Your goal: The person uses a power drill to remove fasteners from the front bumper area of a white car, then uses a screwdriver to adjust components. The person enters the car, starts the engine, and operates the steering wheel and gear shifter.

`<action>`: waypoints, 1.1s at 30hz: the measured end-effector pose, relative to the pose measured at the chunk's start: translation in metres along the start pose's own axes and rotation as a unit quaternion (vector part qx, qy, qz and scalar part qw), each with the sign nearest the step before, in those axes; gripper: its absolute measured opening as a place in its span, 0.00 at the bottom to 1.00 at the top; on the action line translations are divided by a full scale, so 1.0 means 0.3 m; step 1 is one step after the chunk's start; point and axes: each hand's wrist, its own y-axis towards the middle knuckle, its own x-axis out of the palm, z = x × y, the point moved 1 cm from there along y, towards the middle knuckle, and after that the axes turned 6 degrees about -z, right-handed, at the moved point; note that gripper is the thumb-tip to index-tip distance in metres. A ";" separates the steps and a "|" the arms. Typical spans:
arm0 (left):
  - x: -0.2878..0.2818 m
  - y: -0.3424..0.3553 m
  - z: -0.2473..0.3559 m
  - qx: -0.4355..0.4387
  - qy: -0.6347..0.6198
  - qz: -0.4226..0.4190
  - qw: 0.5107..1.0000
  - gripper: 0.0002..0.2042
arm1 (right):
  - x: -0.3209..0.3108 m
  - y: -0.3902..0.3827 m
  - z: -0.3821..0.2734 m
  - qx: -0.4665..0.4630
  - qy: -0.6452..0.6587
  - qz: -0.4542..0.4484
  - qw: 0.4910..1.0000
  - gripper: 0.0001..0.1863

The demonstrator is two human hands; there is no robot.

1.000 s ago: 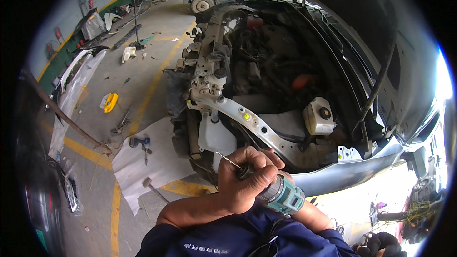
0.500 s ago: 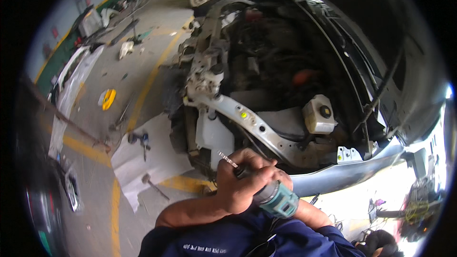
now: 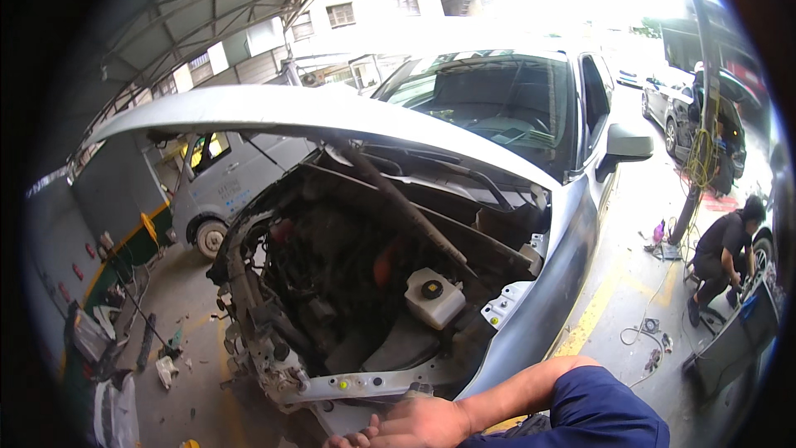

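Note:
My right hand (image 3: 424, 421), blurred, comes in at the lower edge with its forearm bare up to a navy sleeve. A few curled fingers at its left (image 3: 356, 439) appear to be my left hand's, mostly cut off. What they hold is hidden. The hands are nearest the car's silver front crossbar (image 3: 385, 382). Beyond lie the open engine bay (image 3: 315, 257), a white reservoir with a black cap (image 3: 431, 307) and a bracket on the fender (image 3: 506, 303). The raised bonnet (image 3: 274, 105) and a diagonal strut (image 3: 398, 207) are over the bay.
At right, a person (image 3: 720, 249) crouches beside a grey panel (image 3: 725, 344), near a pole hung with yellow cable (image 3: 696, 158), hoses and loose items. A grey van (image 3: 224, 182) stands behind the bonnet. Loose parts (image 3: 104, 336) and a stand lie along the left wall.
The view has swung up and right, bringing the windscreen, yard and crouching person into fuller view. The drill my hands gripped earlier is out of sight, and the hands sit at the lower edge.

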 end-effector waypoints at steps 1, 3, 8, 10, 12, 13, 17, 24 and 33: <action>0.010 -0.010 0.010 -0.004 -0.007 -0.010 1.000 0.10 | -0.007 0.009 -0.010 -0.009 -0.010 -0.014 1.000 0.36; 0.013 -0.014 0.014 -0.007 -0.017 -0.020 1.000 0.10 | -0.022 0.014 -0.016 -0.004 0.006 -0.014 1.000 0.36; 0.010 -0.011 -0.034 -0.003 -0.023 -0.012 1.000 0.09 | -0.053 -0.017 -0.027 -0.015 -0.020 0.033 0.999 0.36; -0.002 -0.027 -0.018 -0.010 0.028 0.029 0.999 0.12 | -0.082 -0.007 -0.022 -0.030 -0.085 -0.044 0.995 0.32; 0.055 -0.022 -0.076 0.099 0.208 0.112 0.967 0.15 | -0.094 -0.009 -0.028 -0.037 -0.157 0.001 0.987 0.29; 0.095 -0.015 -0.065 0.088 0.181 0.110 0.973 0.17 | -0.101 -0.001 -0.032 -0.028 -0.183 -0.006 0.983 0.28; -0.071 0.081 -0.092 0.139 0.173 0.124 0.967 0.14 | -0.154 0.029 -0.059 -0.035 -0.280 0.051 0.958 0.18; -0.339 0.073 -0.217 0.261 0.330 0.062 0.905 0.07 | -0.100 -0.034 -0.085 -0.007 -0.298 0.041 0.954 0.13; -0.057 0.062 -0.077 -0.010 0.147 0.095 0.985 0.19 | -0.040 -0.035 -0.095 0.055 -0.211 -0.027 0.976 0.15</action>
